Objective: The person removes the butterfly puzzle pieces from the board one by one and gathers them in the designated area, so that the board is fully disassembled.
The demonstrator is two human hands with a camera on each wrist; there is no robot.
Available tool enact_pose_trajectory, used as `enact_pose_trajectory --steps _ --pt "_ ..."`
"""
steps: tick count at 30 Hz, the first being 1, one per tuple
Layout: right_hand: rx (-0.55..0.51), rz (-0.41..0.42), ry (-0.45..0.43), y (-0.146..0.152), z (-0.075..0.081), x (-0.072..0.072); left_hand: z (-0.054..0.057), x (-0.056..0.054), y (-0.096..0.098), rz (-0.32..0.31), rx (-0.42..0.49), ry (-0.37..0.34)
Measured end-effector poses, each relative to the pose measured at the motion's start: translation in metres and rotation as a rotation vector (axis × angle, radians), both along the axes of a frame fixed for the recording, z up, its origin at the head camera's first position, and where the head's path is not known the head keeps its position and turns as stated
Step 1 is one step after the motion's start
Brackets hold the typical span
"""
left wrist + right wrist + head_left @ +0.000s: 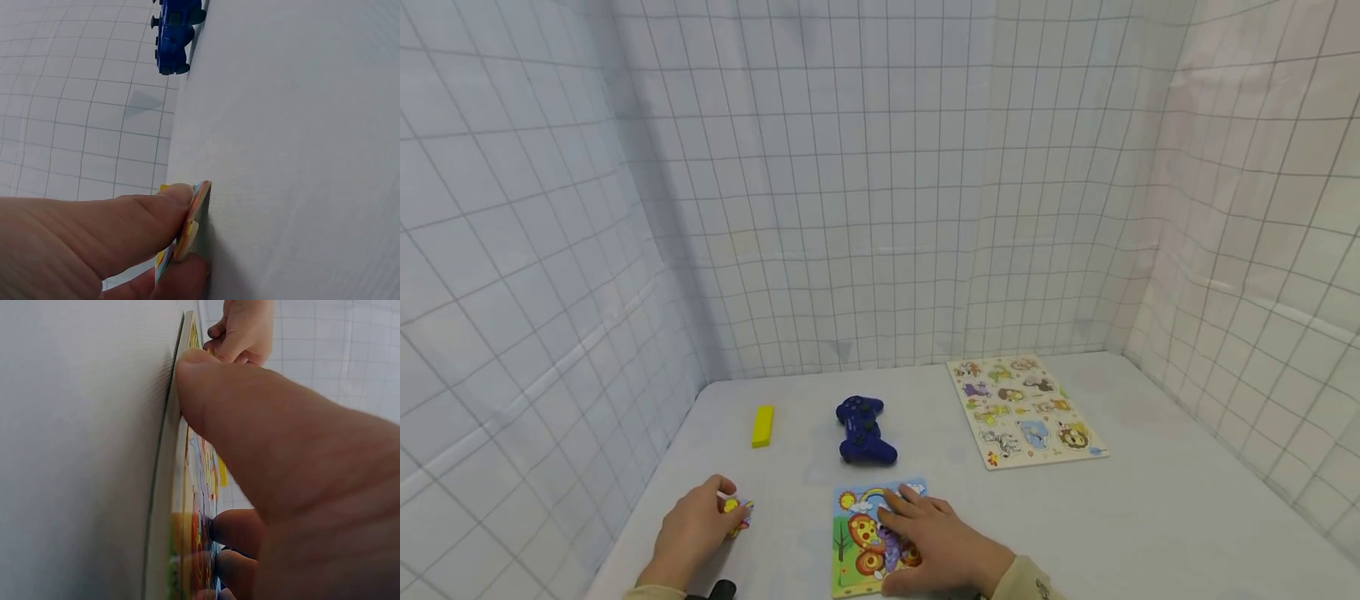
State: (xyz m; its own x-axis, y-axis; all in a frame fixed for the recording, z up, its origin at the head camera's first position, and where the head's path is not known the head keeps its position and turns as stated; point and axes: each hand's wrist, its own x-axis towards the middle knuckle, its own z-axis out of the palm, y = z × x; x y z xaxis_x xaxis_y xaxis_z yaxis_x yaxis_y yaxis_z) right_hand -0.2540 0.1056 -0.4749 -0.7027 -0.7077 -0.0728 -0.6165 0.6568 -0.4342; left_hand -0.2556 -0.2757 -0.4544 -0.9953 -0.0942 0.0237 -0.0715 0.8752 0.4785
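Thumb and fingers of my left hand (692, 527) pinch small colourful flat puzzle pieces (193, 220), held on edge near the table's left side; how many there are I cannot tell. A picture puzzle board (842, 577) with a butterfly, a sun and a rainbow lies flat at the front middle. Over its right part rests my right hand (946, 540), fingers spread on the picture and covering some of it. In the right wrist view the thumb (203, 387) touches the board near its edge.
Behind the butterfly board lies a dark blue game controller (861, 429). A yellow block (763, 427) is to its left. Farther back on the right lies a board with animal pictures (973, 433). White gridded walls (865, 208) enclose the table's back and sides.
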Motion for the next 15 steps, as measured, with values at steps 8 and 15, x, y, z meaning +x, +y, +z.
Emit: enact_pose_trajectory --steps 8,15 --pt "-0.005 0.017 0.012 0.0012 -0.0026 -0.0005 -0.0016 -0.0008 0.0001 0.010 -0.030 -0.006" --pt "0.007 0.006 0.011 0.0006 -0.0006 -0.0008 -0.0004 -0.0040 0.0004 0.027 -0.041 -0.024"
